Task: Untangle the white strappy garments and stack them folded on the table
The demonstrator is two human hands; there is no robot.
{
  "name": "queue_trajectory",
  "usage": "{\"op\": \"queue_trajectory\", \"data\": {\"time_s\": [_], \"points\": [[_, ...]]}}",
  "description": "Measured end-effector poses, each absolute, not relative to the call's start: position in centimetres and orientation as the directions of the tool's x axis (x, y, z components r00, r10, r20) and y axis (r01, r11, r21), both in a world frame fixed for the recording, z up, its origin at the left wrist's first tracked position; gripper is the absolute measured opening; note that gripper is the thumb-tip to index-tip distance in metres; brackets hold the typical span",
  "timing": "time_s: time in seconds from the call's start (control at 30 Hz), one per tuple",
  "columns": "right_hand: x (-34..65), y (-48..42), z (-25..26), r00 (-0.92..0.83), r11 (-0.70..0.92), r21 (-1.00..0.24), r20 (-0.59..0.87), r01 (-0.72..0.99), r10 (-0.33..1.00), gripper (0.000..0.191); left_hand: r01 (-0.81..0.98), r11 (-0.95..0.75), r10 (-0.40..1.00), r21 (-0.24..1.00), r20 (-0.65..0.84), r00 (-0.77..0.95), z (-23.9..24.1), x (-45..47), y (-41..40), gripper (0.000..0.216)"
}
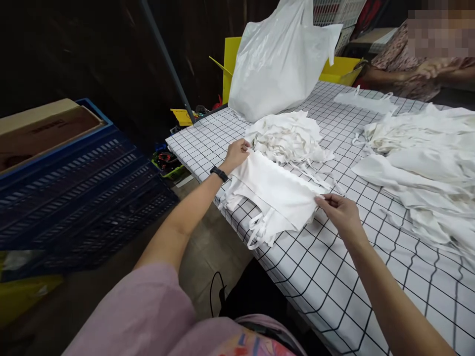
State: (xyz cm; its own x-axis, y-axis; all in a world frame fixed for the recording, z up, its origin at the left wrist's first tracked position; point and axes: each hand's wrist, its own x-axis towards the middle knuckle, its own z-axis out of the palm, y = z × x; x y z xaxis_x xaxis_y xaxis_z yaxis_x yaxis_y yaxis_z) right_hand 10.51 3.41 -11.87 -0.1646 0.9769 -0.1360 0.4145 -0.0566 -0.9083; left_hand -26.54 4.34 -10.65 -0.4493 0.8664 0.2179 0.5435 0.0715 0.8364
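A white strappy top (284, 185) is stretched between my two hands above the table's near edge. My left hand (238, 152) pinches its far left corner. With thumb and fingers closed, my right hand (339, 210) grips the right corner. Under it lie more white tops of the same cloth, with thin straps (260, 227) looping out at the table edge. Just beyond the stretched top is a crumpled heap of white garments (289, 133). The fingertips of both hands are partly hidden by the cloth.
A grid-patterned cloth covers the table (319, 277). Another white pile (426, 158) spreads over its right side. A large white plastic bag (278, 64) stands at the back, near a yellow box (339, 73). Blue crates (74, 188) stand at left. Another person's hands (426, 71) are across the table.
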Motion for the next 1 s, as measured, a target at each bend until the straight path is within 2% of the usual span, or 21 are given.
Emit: {"op": "queue_trajectory", "data": {"time_s": [0.23,0.6,0.87,1.0], "points": [[10.1,5.9,-12.9,-0.073,-0.001,-0.821,-0.051,0.571,0.996,0.038,0.569,0.112,0.882,0.814,0.182,-0.435,-11.9,-26.2,7.8,0.023],[9.3,6.5,-13.7,-0.031,0.034,-0.807,0.020,0.589,0.999,0.026,0.560,0.154,0.868,0.814,0.160,-0.471,-13.1,-26.0,9.4,0.024],[9.4,6.9,-14.2,-0.007,-0.005,-0.806,-0.011,0.592,1.000,0.025,0.607,0.160,0.876,0.779,0.171,-0.451,-13.7,-26.2,9.6,0.024],[9.4,6.1,-14.0,0.017,-0.009,-0.792,0.001,0.610,1.000,0.037,0.653,0.160,0.886,0.740,0.184,-0.426,-13.7,-26.4,9.4,0.025]]}}
